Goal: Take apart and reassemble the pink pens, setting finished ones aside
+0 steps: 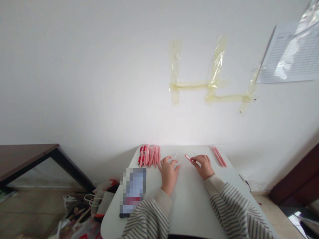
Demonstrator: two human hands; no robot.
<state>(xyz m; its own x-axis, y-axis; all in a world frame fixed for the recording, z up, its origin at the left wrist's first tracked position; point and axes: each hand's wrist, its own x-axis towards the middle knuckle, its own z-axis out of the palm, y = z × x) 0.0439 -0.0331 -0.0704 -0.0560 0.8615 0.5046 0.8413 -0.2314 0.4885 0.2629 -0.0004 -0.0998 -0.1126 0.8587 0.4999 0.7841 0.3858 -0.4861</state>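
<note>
The right hand (204,166) pinched a short pink pen piece (187,157) between its thumb and fingertips, the piece jutting forward and left above the counter (191,205). The left hand (168,174) had its fingers spread and thumb apart; a thin whitish stick (175,156) lay just beyond its fingertips, and whether they touched it I could not tell. Both wrists came out of striped sleeves (230,202). Left of the left hand, near the far edge, a row of pink and red pens (155,155) lay side by side; nearer the wearer was a blurred-out flat object (134,189). Two pink pens (219,156) lay to the right of the right hand. Behind rose a white wall (99,83) with yellowed tape (190,86) and a printed sheet (306,63). Off to the left stood a brown-topped table (27,156), with a jumble of bags (102,205) between it and the counter
</note>
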